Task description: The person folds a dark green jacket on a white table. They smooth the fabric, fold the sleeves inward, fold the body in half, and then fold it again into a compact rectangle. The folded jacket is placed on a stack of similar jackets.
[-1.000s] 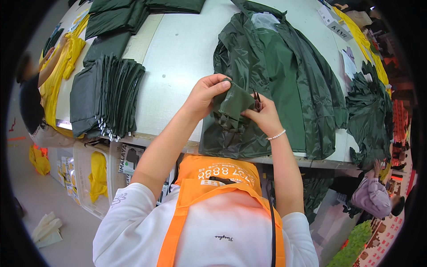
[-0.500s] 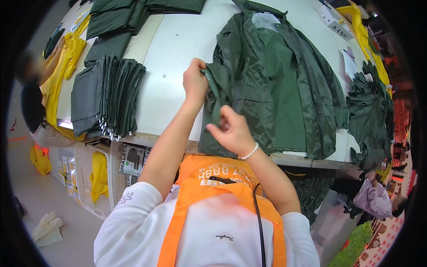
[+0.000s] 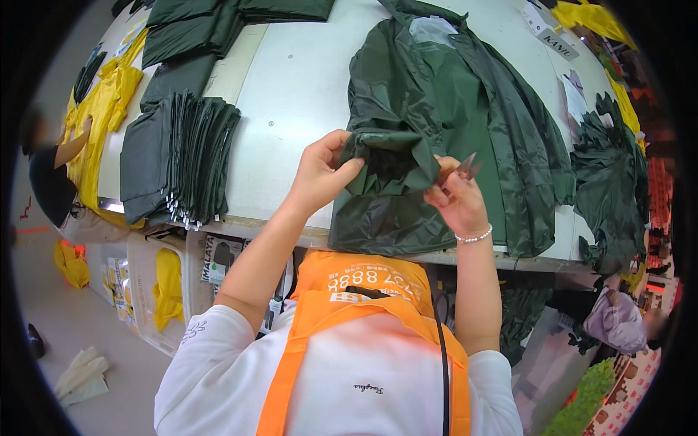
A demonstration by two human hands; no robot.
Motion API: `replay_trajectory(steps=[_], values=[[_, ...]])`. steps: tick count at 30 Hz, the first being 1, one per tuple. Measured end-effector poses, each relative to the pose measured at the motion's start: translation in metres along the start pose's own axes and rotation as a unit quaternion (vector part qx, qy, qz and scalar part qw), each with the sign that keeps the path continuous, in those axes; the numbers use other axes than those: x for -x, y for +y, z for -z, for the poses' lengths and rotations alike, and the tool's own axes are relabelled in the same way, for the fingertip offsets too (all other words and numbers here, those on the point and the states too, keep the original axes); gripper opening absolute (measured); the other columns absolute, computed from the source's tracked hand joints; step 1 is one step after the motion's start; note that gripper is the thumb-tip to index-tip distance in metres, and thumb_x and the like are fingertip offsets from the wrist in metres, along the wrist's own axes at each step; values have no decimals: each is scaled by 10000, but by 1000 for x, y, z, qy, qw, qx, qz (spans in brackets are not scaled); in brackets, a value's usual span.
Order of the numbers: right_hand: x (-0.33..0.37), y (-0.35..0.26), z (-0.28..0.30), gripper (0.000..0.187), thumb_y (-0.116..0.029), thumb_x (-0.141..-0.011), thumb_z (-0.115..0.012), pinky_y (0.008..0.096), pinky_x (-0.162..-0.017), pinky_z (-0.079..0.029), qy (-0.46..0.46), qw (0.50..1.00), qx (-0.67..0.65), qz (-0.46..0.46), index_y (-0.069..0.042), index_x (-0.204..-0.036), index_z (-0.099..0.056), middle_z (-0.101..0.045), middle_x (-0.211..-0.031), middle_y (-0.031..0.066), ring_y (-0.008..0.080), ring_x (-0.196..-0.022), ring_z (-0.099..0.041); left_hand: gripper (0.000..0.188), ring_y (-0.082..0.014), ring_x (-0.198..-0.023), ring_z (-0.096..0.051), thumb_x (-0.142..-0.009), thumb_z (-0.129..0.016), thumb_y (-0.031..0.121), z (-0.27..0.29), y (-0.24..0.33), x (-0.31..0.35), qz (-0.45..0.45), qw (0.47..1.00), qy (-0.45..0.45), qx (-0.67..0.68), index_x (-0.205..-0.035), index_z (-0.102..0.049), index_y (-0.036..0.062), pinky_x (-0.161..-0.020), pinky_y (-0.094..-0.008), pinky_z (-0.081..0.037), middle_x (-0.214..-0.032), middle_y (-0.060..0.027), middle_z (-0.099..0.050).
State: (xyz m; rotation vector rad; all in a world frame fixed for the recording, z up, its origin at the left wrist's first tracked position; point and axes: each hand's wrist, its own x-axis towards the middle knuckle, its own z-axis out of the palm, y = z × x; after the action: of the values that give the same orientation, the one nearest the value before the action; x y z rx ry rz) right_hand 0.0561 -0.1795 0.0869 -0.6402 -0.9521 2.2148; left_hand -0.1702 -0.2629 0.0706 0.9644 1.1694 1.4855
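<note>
A dark green rain jacket (image 3: 461,109) lies spread on the table, unzipped, with its collar at the far side. My left hand (image 3: 322,171) grips the left edge of a sleeve cuff (image 3: 389,190), thumb on the near side. The cuff is held wide, its dark opening facing me. At its right edge, my right hand (image 3: 459,200) pinches the fabric with thumb and fingertips. Two thin pointed blades, seemingly thread snips (image 3: 471,167), stick out from the same hand; the rest of them is hidden by the fingers.
Folded dark green garments (image 3: 178,156) stand in a row on the left. Another pile (image 3: 196,29) lies behind them. A crumpled green heap (image 3: 611,174) is at the right, near a white box (image 3: 550,35). A co-worker (image 3: 54,171) handles yellow garments (image 3: 109,109) far left. White bins (image 3: 182,269) sit below.
Both hands have raised the sleeve end and spread its cuff between them. My right hand moved right and away from me, now pinching the cuff; the blades have come into sight.
</note>
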Motion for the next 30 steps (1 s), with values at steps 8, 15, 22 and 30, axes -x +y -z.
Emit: replay_trajectory(steps=[8,15,22,30], values=[[15,-10,-32,253,40,-717,-674,186,-486,-277,95,864,464,170,-62,-684,-444,-386,-596,-63,19,-536,-336,256,-50,-526,-465,-716,-589,-102,-3,9,11,-168,931,136,-295,-923,-630,43,-483,-215,-383,-599,-20,-525],[22,19,-11,236,119,-660,-547,194,-454,-272,249,734,491,398,-57,-666,-390,-392,-584,-10,55,-492,-304,283,-157,-459,-447,-568,-643,-123,-8,7,17,-327,864,219,-315,-791,-605,48,-455,-260,-387,-569,-36,-493],[43,26,1,247,121,-667,-567,208,-436,-293,208,686,574,396,-61,-682,-401,-411,-585,14,67,-470,-327,300,-214,-603,-543,-562,-752,-45,-5,10,23,-394,817,174,-385,-722,-520,57,-518,-288,-430,-696,-67,-578],[57,21,2,202,77,-705,-576,216,-447,-309,172,793,547,208,-40,-683,-412,-355,-537,14,71,-464,-326,284,-232,-686,-598,-608,-748,-99,-18,12,22,-389,826,97,-397,-779,-562,30,-624,-291,-485,-758,-84,-626]])
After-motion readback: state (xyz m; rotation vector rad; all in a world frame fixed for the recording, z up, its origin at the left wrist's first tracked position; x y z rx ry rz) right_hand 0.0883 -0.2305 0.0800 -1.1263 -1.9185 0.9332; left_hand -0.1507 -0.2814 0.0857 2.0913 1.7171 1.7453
